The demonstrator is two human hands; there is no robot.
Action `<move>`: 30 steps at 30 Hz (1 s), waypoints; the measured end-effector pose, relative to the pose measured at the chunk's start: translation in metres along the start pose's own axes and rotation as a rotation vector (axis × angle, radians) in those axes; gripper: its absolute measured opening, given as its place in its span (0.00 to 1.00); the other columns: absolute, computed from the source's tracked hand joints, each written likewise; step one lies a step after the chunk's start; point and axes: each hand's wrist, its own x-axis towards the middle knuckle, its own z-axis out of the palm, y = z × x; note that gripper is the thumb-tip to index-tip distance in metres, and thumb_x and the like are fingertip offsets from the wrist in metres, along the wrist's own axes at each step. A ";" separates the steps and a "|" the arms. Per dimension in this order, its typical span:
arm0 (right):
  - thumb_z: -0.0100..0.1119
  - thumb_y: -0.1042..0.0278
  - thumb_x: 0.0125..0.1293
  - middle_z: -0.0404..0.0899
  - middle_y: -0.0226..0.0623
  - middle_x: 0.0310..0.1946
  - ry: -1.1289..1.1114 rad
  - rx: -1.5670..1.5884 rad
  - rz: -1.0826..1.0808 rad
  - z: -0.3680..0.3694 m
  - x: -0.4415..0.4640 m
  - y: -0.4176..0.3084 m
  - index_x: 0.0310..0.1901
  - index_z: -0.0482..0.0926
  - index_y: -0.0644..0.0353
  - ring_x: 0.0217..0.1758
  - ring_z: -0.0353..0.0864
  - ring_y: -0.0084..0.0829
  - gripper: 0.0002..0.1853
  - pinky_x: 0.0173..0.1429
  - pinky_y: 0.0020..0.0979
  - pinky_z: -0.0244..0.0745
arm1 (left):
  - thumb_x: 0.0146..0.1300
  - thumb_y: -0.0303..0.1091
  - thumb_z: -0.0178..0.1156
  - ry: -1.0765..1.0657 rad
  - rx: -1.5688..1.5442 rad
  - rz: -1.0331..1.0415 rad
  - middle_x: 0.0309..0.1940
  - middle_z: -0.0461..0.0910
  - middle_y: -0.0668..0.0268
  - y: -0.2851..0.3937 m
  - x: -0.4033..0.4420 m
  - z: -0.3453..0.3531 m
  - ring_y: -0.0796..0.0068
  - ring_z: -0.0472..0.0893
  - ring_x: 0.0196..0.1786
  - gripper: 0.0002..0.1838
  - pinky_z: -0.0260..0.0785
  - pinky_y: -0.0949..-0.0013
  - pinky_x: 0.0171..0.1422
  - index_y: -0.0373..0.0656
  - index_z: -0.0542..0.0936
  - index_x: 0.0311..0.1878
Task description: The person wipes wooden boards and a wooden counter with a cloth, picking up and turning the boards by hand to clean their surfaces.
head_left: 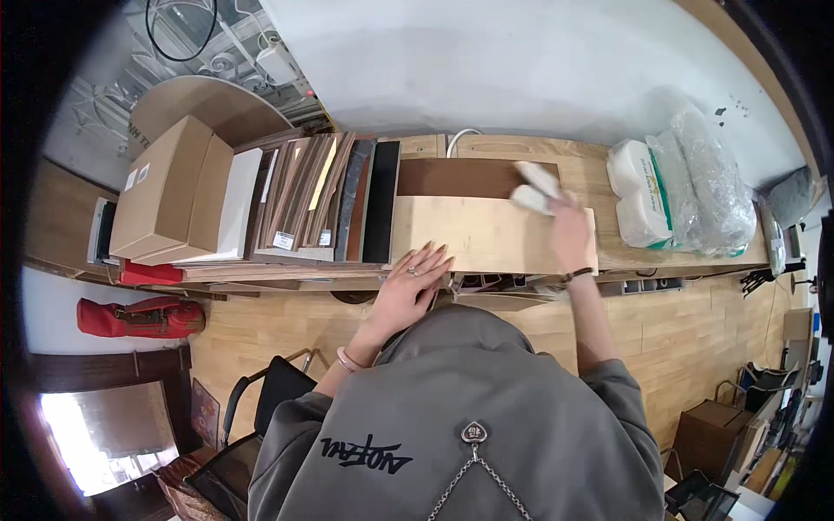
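A pale wooden board (486,239) lies flat at the front of the bench, overlapping a dark brown board (465,179) behind it. My left hand (413,280) rests on the pale board's front left corner, fingers stretched out and holding nothing. Toward the board's right end, my right hand (570,236) is closed on a folded white cloth (532,199), slightly blurred by motion. The cloth is over the back right part of the pale board and near the brown one. Whether it presses on the surface cannot be made out.
Left of the boards stand sample panels (313,191) in a packed row, beside a cardboard box (169,187). Wrapped white rolls (641,193) and bubble wrap (708,182) sit on the right. A red bag (143,316) and a black chair (282,386) are lower left.
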 end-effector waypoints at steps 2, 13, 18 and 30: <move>0.50 0.76 0.60 0.77 0.45 0.50 -0.116 -0.161 0.139 -0.046 0.018 0.004 0.47 0.79 0.60 0.46 0.79 0.46 0.14 0.49 0.44 0.76 | 0.62 0.25 0.55 0.001 0.002 0.003 0.70 0.64 0.65 -0.002 -0.002 0.000 0.60 0.58 0.75 0.28 0.47 0.54 0.77 0.53 0.70 0.67; 0.45 0.68 0.67 0.82 0.36 0.47 -0.234 0.064 -0.540 0.004 0.057 -0.046 0.44 0.84 0.45 0.48 0.82 0.40 0.14 0.51 0.39 0.78 | 0.63 0.25 0.55 -0.054 -0.005 -0.020 0.72 0.62 0.65 0.002 0.003 -0.004 0.60 0.55 0.76 0.28 0.46 0.55 0.77 0.52 0.69 0.68; 0.53 0.72 0.61 0.82 0.47 0.37 -0.344 -0.398 0.038 -0.038 0.080 0.033 0.44 0.81 0.56 0.44 0.82 0.47 0.11 0.44 0.44 0.79 | 0.62 0.25 0.55 -0.051 -0.012 -0.016 0.72 0.62 0.65 -0.002 0.001 -0.003 0.60 0.55 0.76 0.29 0.46 0.54 0.77 0.53 0.69 0.68; 0.54 0.75 0.54 0.84 0.38 0.37 -0.325 -0.310 -0.063 -0.041 0.085 0.036 0.47 0.84 0.45 0.43 0.82 0.42 0.19 0.45 0.40 0.79 | 0.63 0.25 0.55 -0.087 0.015 -0.024 0.71 0.62 0.65 -0.001 0.001 -0.002 0.59 0.55 0.76 0.28 0.46 0.54 0.78 0.53 0.69 0.68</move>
